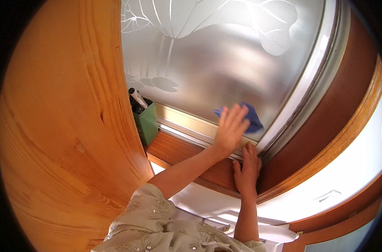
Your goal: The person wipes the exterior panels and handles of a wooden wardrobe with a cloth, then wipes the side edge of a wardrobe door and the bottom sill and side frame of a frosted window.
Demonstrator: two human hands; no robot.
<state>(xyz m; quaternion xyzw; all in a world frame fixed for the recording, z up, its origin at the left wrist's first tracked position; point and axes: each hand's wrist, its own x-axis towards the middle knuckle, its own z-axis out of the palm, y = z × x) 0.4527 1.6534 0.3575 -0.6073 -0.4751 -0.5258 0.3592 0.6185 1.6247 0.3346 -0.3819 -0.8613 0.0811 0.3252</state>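
Observation:
My left hand (232, 129) is spread flat over a blue cloth (253, 121), which lies against the frosted glass pane (206, 69) near its lower right corner. The fingers are slightly blurred, and part of the cloth is hidden beneath them. Just below and to the right, my right hand (248, 168) rests at the corner of the window frame, its fingertips touching the lower rail and its thumb apart. It holds nothing. Under both hands runs the metal lower rail (187, 121) of the window, with the reddish-brown wooden sill (175, 148) in front of it.
A green pen holder (146, 123) with a marker (138, 97) and other dark items stands at the sill's left end. Beside it rises a large wooden panel (68, 126). A white frame upright (304, 85) and brown wooden reveal (345, 82) bound the right side.

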